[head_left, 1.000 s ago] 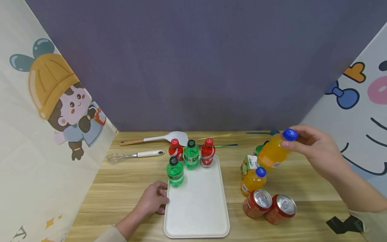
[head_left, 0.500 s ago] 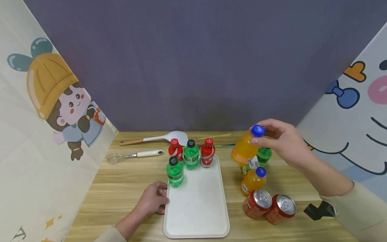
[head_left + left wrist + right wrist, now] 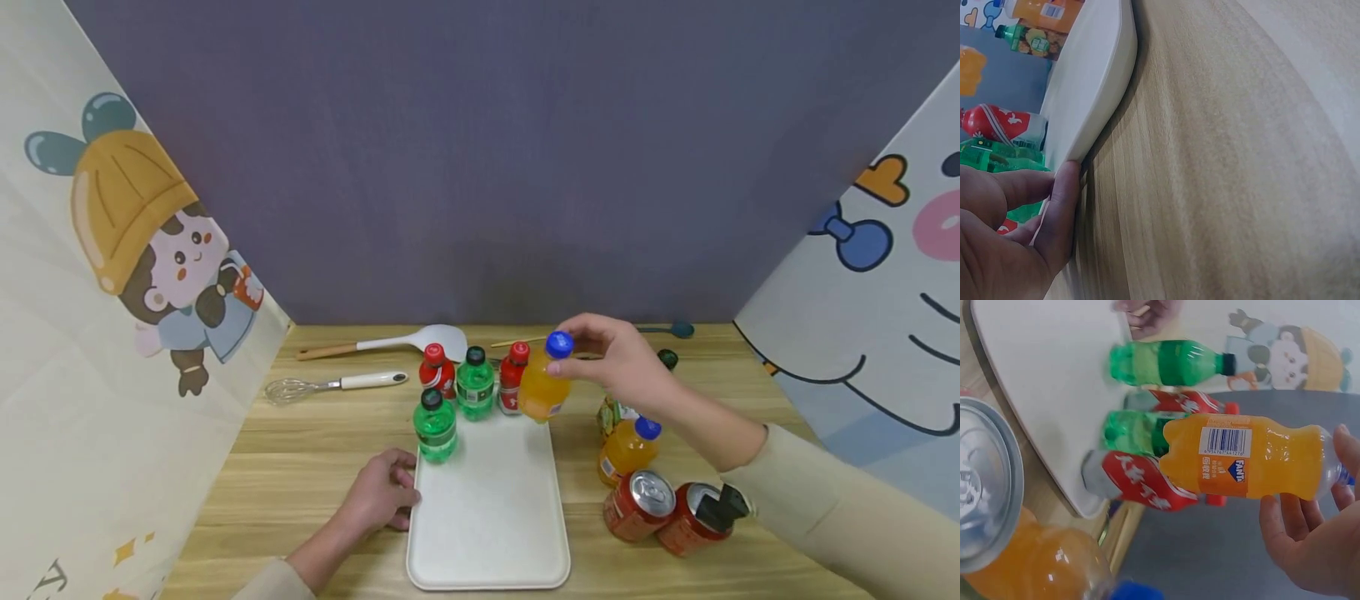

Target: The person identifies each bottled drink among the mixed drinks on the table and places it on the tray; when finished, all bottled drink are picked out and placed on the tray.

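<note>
My right hand (image 3: 618, 362) grips an orange Fanta bottle (image 3: 543, 387) near its blue cap. The bottle hangs tilted over the far right corner of the white tray (image 3: 487, 517); in the right wrist view its barcode label shows. My left hand (image 3: 378, 492) is at the tray's left edge, and in the left wrist view its fingers (image 3: 1067, 187) pinch the rim. Two green bottles (image 3: 435, 433) with black caps and two red-labelled bottles (image 3: 434, 371) stand at the far end of the tray. The held bottle partly covers the right red-labelled bottle (image 3: 512, 379).
Right of the tray stand another orange bottle (image 3: 626, 450), two red cans (image 3: 633, 508) and a partly hidden carton (image 3: 607, 417). A black-capped bottle (image 3: 667, 358) shows behind my right arm. A whisk (image 3: 337, 386) and a white spatula (image 3: 435, 340) lie at the back left.
My right hand has carried the orange bottle leftward from above the right-hand group of drinks to over the tray's far right corner. The left hand and the tray have stayed put.
</note>
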Demonstrator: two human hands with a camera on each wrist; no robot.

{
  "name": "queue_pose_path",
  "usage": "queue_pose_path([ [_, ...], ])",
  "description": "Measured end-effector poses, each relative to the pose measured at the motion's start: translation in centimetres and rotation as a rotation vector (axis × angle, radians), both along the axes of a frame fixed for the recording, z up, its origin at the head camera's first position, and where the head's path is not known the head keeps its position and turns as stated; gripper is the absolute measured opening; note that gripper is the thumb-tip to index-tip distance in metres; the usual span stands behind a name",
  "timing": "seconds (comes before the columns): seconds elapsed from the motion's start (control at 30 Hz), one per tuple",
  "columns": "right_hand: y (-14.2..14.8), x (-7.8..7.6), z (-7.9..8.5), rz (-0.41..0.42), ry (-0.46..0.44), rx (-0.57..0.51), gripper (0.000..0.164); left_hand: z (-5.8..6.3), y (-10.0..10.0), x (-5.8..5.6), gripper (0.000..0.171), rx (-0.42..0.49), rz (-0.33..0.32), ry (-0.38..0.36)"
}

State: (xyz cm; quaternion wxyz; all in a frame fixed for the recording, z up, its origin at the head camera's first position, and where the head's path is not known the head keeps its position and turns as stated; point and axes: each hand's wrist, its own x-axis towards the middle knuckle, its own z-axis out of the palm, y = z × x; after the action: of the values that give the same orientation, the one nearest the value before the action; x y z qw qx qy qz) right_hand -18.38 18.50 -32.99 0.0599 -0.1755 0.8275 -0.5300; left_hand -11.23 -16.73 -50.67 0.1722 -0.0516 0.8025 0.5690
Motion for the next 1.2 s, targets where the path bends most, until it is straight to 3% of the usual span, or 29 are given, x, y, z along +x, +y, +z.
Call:
queue_pose_path([
  [0.33,-3.6,-0.7,-2.2,0.04,-0.088,0.015,0.036,-0.2,0.0,0.0,0.058,0.0,-0.005,0.005],
  [0.7,-6.6,-1.2,-4.2,0.093,-0.072,0.081,0.035,-0.2,0.0,0.1,0.057,0.001,-0.003,0.013],
  [1.2,-8.6,-1.1,-6.7,0.071,-0.141,0.077,0.035,-0.5,0.0,0.0,0.056,-0.006,-0.006,0.028],
])
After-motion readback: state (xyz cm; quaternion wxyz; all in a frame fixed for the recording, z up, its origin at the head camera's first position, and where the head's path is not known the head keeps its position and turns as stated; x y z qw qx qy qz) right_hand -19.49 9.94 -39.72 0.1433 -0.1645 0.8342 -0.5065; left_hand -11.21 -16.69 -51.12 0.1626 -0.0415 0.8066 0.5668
